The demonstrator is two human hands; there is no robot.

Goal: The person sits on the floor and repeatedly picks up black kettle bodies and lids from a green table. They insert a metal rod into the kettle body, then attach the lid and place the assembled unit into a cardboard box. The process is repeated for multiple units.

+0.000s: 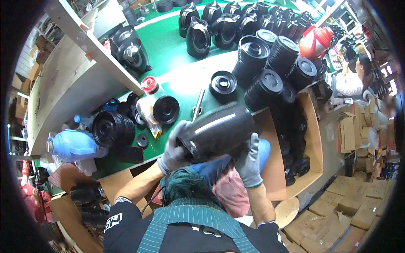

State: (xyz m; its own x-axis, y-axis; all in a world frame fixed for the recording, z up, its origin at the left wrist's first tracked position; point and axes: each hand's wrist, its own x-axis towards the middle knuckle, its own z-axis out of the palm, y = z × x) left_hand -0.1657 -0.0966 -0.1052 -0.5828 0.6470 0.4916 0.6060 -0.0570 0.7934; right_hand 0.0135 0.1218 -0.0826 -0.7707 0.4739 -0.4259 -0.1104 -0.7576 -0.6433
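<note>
Both my hands wear grey gloves and hold a glossy black cylindrical jug body (219,130), tilted nearly on its side above my lap. My left hand (174,149) grips its left end, fingers curled around the rim. At the other end, my right hand (249,162) supports it from the right and below, with some fingers hidden. Just beyond it on the green table lie a black round part (223,84) and a metal rod (199,103). A black disc (166,109) stands next to a clear jar with a red lid (149,85).
Stacks of black round parts (269,82) and a red jug (315,42) stand at the right. Several black jugs (198,37) line the far table. A blue jug (74,145) lies left. Cardboard boxes (312,126) flank me; another person (350,80) sits far right.
</note>
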